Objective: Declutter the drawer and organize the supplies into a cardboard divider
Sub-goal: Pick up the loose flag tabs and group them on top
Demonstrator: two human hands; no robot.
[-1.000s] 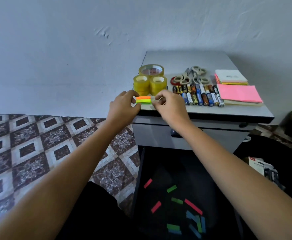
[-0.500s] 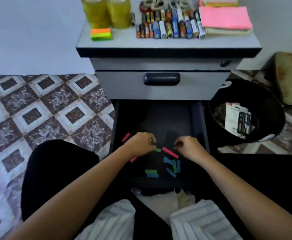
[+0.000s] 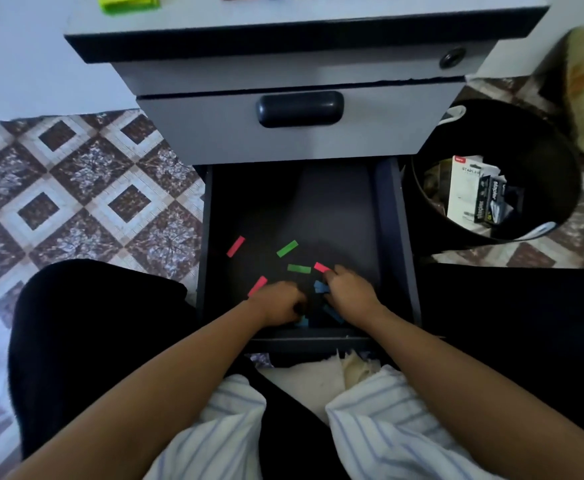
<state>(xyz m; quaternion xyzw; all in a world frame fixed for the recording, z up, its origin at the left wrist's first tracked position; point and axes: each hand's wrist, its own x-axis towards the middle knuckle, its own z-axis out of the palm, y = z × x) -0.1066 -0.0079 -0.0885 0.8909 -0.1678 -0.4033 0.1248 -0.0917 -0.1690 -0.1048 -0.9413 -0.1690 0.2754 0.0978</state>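
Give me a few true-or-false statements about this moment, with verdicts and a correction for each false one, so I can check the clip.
1. The left hand and the right hand are both down in the open bottom drawer. True.
2. The upper drawer with the black handle is pulled out. False: it is closed; only the bottom one is open.
3. Red strips and green strips lie loose on the drawer floor. True.
4. The black bin stands on the person's left. False: it is on the right, with stapler packaging in it.
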